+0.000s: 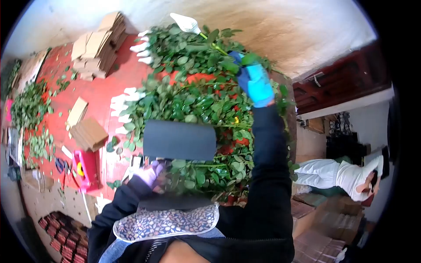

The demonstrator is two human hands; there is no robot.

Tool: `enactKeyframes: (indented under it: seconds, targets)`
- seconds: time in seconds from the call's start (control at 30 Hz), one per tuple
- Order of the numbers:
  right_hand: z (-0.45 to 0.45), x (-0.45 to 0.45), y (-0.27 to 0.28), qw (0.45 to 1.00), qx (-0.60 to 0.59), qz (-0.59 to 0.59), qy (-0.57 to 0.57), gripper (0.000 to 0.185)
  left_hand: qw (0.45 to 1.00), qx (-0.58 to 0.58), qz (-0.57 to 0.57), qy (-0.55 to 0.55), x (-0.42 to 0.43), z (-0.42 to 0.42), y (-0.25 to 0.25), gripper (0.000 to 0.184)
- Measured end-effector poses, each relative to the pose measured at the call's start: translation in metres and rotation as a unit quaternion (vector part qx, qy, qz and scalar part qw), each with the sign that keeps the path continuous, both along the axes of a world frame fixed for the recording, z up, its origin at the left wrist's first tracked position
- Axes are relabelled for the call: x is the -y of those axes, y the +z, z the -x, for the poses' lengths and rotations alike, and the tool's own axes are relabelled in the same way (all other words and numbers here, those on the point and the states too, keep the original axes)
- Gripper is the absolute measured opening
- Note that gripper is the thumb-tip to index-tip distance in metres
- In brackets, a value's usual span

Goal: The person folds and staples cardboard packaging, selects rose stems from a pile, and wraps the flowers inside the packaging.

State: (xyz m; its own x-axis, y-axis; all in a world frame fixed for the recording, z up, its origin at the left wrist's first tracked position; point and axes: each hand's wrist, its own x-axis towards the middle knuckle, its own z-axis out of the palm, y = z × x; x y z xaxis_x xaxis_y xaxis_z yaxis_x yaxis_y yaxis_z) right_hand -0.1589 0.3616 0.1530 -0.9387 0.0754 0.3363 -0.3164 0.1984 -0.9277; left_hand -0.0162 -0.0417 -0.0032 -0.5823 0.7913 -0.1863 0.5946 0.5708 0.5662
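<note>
My right hand (258,83), in a bright blue glove, is stretched far forward and closed round the leafy green stem of a rose (210,43). The rose's bud wears a white net sleeve (186,23) and points up and left. My left hand (150,174), in a lilac glove, is close to my body with its fingers curled, beside rose leaves (197,173) and below a dark grey pad (180,140). What its fingers hold is hidden. Rows of leafy roses (193,103) lie across the table, their white-sleeved buds (125,105) toward the left.
The red table (98,94) bears stacked cardboard pieces (98,46), more cardboard (89,133), a pink tape dispenser (87,171), scissors (61,165) and loose leaves (30,105). A wall borders the far side. At right are boxes (324,219) and a person in white (351,175).
</note>
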Motion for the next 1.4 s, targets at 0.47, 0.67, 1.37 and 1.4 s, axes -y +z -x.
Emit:
enactKeyframes:
  seconds: [0.47,0.67,1.37,1.4]
  targets:
    - [-0.207,0.082,-0.109,0.782,0.033,-0.605,0.146,0.039,0.672,0.682,-0.204,0.207,0.004,0.016,-0.015,0.049]
    - [-0.216,0.090,-0.135,0.744,0.095,-0.654,0.098,0.039,0.983,0.099,-0.153,0.033,0.011,0.010,-0.029,0.062]
    - [-0.193,0.164,-0.192,0.838,0.156,-0.521,0.051,0.023,0.977,-0.015,-0.213,-0.006,0.011,0.007,-0.040,0.057]
    - [-0.195,0.165,-0.190,0.832,0.150,-0.532,0.049,0.023,0.981,0.002,-0.194,-0.003,0.013,0.007,-0.027,0.051]
